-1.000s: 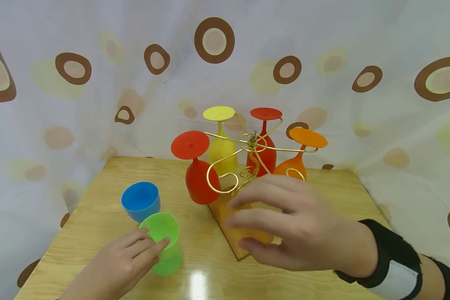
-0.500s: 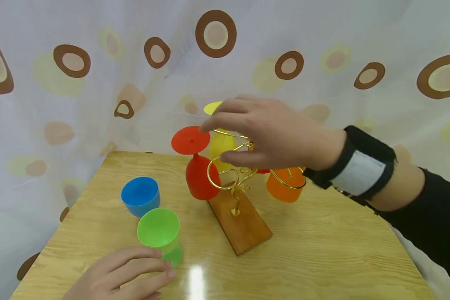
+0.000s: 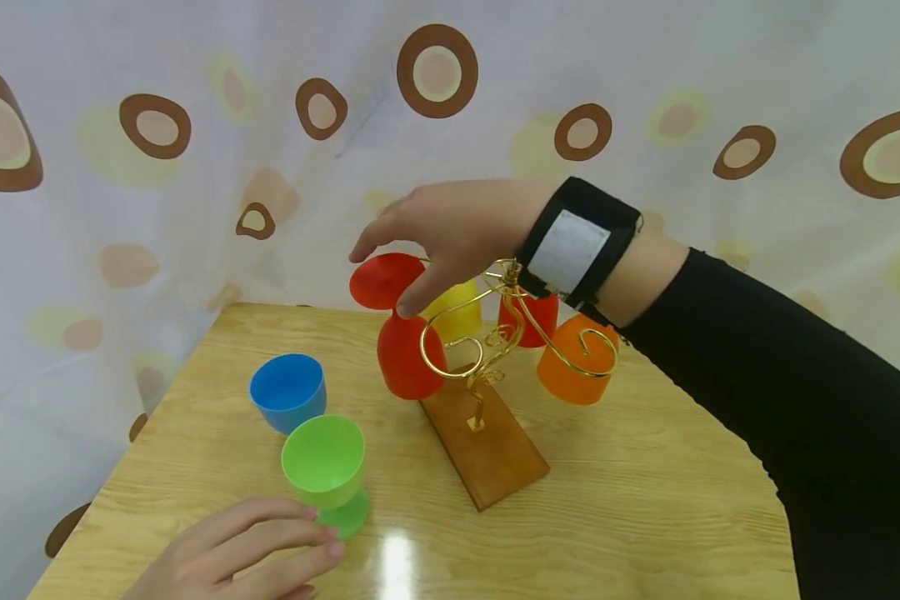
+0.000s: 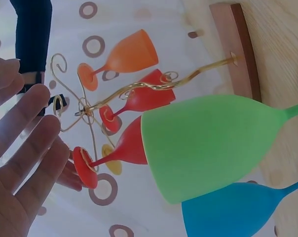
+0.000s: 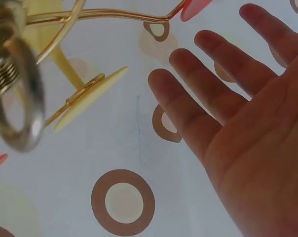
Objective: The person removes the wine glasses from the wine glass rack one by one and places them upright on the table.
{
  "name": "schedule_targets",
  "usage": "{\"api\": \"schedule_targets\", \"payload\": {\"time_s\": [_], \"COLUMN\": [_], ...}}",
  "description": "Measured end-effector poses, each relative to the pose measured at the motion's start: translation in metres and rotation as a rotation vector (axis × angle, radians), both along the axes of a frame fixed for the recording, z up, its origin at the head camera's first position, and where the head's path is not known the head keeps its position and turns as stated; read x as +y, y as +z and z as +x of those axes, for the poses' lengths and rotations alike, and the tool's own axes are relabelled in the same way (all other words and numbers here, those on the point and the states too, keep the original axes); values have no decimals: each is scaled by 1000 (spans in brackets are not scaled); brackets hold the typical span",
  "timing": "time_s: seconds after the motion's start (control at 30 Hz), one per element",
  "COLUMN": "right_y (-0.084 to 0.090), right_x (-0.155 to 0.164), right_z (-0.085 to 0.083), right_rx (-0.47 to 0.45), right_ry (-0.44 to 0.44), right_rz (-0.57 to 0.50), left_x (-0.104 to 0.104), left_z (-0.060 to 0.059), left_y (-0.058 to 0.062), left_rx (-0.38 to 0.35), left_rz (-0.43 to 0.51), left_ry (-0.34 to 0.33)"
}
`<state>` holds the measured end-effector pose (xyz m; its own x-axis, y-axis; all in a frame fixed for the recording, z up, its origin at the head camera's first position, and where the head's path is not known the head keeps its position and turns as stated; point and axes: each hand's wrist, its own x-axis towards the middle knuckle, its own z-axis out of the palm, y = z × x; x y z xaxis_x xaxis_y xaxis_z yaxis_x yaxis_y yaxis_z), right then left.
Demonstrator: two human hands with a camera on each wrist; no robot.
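Note:
My right hand, fingers spread and bent a little, is over the upturned foot of the front red goblet. That goblet hangs upside down from a gold wire rack. In the right wrist view the right hand's palm is bare, with the fingers extended. My left hand lies at the near left, relaxed fingers beside the foot of an upright green goblet. The left wrist view shows that hand's fingers extended and holding nothing, with the green bowl to their right.
A blue goblet stands behind the green one. Yellow, red and orange goblets also hang from the rack's curled arms. The rack rises from a brown wooden base on the table. A patterned cloth hangs behind.
My right hand has risen and moved left from in front of the rack to the front red goblet's foot. My left hand has dropped from the green goblet's rim towards its foot.

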<state>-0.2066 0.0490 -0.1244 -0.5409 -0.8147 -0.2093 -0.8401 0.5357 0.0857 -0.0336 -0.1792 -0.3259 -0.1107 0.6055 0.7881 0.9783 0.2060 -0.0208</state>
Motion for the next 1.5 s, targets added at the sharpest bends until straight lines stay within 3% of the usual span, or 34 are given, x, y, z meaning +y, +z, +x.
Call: {"api": "schedule_targets", "payload": {"time_s": [0.27, 0.47, 0.7, 1.03, 1.27, 1.5], "right_y": [-6, -14, -18, -17, -17, -17], "right_x": [-13, -21, -25, -23, -12, 0], "right_z": [-7, -7, -10, -18, -21, -19], "right_rx": [-122, -196, -169, -124, -49, -22], "right_ry": [-38, -38, -4, -65, -60, -61], "right_rz": [-6, -22, -28, -56, -55, -87], "left_x": [-2, -2, 1, 0, 3, 4], "left_z": [-4, -1, 2, -1, -2, 2], "left_y": [-4, 3, 12, 10, 12, 13], "left_rx": [14, -25, -8, -9, 10, -5], "left_rz": [23, 12, 19, 28, 46, 20], "left_ry": [-8, 3, 19, 7, -22, -8]}}
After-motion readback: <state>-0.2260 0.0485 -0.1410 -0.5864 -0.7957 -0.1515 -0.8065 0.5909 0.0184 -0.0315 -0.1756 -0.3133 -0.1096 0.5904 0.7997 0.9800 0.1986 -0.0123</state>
